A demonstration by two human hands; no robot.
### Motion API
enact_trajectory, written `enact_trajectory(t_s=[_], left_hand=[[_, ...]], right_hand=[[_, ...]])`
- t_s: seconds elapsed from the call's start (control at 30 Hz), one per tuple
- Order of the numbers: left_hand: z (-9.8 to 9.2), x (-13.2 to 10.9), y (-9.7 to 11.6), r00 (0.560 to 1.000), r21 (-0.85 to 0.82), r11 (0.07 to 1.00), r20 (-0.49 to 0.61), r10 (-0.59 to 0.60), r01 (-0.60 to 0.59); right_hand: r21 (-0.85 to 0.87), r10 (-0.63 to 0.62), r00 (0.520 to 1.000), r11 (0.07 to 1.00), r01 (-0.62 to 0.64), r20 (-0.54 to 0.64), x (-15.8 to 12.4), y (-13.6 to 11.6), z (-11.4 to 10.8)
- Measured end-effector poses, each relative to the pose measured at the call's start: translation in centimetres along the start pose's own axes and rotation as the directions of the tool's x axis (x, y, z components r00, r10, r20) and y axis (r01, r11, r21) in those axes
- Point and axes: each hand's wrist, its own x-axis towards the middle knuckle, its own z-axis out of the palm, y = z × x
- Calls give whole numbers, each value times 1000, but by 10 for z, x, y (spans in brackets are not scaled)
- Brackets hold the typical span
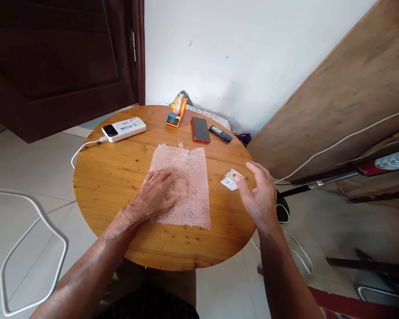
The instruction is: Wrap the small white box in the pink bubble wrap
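A sheet of pink bubble wrap [193, 190] lies flat on the round wooden table [113, 177]. My left hand [156, 192] rests on its left part, palm down with the fingers stretched out. To the right of the sheet sits a small white box [230, 179] with printing on its sides. My right hand [259, 192] is beside this box, thumb and fingers apart; the thumb tip overlaps the box's right side in view, and whether it touches cannot be made out. Nothing shows in the right hand's grasp.
Along the table's far side are a white power bank [128, 129] with a cable, an orange tape dispenser [177, 110], a red-edged phone [200, 130] and a dark handheld device [221, 133]. A white wall stands behind, a wooden panel [335, 79] at right.
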Motion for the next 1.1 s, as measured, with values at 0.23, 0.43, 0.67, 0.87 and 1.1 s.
enact_trajectory(t_s=[0.23, 0.43, 0.67, 0.87, 1.1], left_hand=[[0, 1, -6, 1000, 23, 1000, 23, 5, -6], [-6, 1, -6, 998, 66, 998, 63, -17, 13], [-11, -6, -3, 988, 110, 994, 151, -30, 13], [-17, -15, 8, 989, 151, 987, 127, -72, 52], [-30, 1, 23, 995, 189, 982, 96, 11, -29]], right_hand=[[208, -383, 822, 923, 323, 422, 2, -84, 41], [79, -253, 799, 964, 252, 545, 3, -84, 83], [86, -272, 804, 960, 268, 529, -1, -75, 83], [109, -252, 836, 968, 228, 487, -1, -71, 87], [199, -283, 843, 956, 214, 458, -3, -67, 87]])
